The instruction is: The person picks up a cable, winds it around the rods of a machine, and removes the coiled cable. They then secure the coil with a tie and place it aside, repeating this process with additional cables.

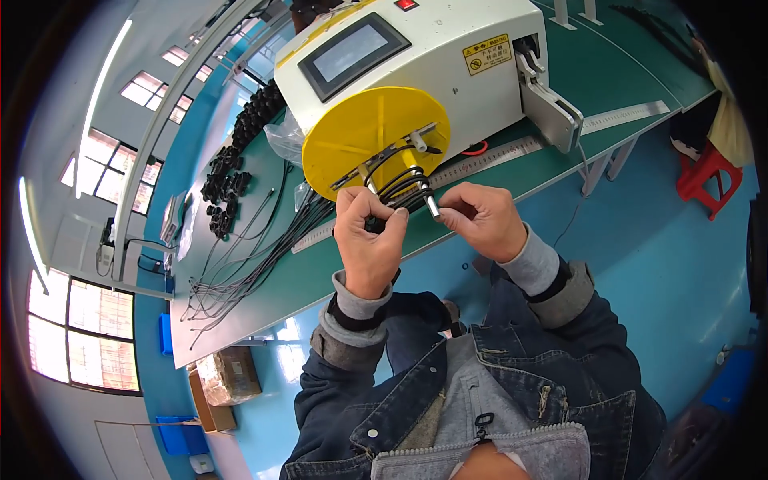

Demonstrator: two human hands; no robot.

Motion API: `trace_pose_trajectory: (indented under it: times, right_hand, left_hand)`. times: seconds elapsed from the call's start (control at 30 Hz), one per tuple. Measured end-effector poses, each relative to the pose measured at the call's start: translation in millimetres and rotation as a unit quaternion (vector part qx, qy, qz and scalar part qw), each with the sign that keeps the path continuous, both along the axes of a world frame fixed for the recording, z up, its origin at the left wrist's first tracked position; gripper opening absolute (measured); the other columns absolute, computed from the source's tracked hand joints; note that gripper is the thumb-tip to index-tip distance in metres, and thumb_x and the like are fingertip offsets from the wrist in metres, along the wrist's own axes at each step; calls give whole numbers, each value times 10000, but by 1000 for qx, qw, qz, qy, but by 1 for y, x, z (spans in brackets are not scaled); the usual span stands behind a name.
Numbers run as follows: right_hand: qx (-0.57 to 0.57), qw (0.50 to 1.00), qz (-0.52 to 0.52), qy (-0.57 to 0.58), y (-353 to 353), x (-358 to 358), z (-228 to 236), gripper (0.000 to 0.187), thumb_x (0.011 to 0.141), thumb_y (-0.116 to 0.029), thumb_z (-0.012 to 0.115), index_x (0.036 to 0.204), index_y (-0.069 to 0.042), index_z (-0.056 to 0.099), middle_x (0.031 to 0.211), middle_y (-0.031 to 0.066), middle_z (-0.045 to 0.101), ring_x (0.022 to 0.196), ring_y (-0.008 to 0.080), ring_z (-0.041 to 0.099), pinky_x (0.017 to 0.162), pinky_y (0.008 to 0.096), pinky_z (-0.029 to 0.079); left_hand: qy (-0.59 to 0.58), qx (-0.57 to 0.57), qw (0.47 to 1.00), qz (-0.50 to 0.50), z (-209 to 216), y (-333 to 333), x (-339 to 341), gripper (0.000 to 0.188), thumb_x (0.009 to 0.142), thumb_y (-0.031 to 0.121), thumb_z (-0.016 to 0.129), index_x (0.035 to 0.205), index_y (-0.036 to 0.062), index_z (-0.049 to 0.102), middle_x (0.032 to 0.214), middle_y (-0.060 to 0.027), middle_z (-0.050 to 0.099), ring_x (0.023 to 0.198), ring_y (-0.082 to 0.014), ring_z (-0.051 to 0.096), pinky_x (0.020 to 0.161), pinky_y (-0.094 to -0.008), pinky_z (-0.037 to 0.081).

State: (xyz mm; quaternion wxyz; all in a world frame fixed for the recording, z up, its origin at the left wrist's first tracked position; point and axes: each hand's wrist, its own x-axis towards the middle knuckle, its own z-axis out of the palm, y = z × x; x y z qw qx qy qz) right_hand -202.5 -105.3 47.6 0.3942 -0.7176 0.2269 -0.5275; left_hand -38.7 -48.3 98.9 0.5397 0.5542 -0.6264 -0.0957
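Observation:
A coil of black cable (405, 186) hangs around the metal pegs that stick out from the yellow disc (340, 140) of a white winding machine (472, 88). Just left of the coil, my left hand (370, 244) is closed in a pinch, its fingertips beside the cable. My right hand (485, 222) is also pinched, close to the bare end of the metal peg (433, 206). Whatever thin thing either hand holds, if any, is too small or hidden to name.
Loose grey-black cables (256, 272) fan out across the green table (280, 296) at left, with bundled black cables (228, 184) behind. A steel ruler (500, 162) runs along the table under the machine. A red stool (710, 182) stands at right; a cardboard box (228, 376) sits below left.

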Motion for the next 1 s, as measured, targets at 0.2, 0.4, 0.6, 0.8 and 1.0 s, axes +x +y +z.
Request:
trace_pose_trajectory:
  times: [0.2,0.4,0.6,0.8,1.0]
  right_hand:
    - [-10,999,-32,39,-15,3,2,292,731,-54,685,988,5,561,835,90,592,680,117,553,560,229,465]
    - [-29,999,15,43,-37,5,0,692,678,-89,681,1285,-10,359,1137,144,484,966,210,518,805,306,484]
    - [16,995,100,19,-44,15,-9,780,679,-100,625,1352,-10,240,1201,150,424,1048,222,481,906,326,426]
    - [52,979,158,-121,-41,32,-25,713,728,-85,622,1337,3,261,1107,169,489,978,224,527,819,309,472]
    - [-39,998,-6,-51,-6,50,-25,583,767,-70,573,1284,22,320,1003,198,552,858,293,594,726,346,492]
  left_hand:
    - [-81,10,997,6,8,-1,4,171,612,12,653,588,6,484,784,-82,459,808,-224,435,744,-311,359]
    - [-151,32,988,27,7,-8,6,160,650,63,661,735,-4,544,898,-146,479,867,-267,449,804,-353,361]
    - [-231,-18,972,49,1,-8,7,366,773,129,578,1068,-50,453,1074,-246,425,992,-350,438,894,-404,339]
    - [-196,53,979,-29,6,-7,11,358,859,173,496,1124,-55,416,1069,-244,449,993,-373,466,870,-378,379]
    - [-247,161,953,-69,24,-8,12,360,868,218,500,1104,-42,418,952,-245,498,875,-402,522,740,-409,435]
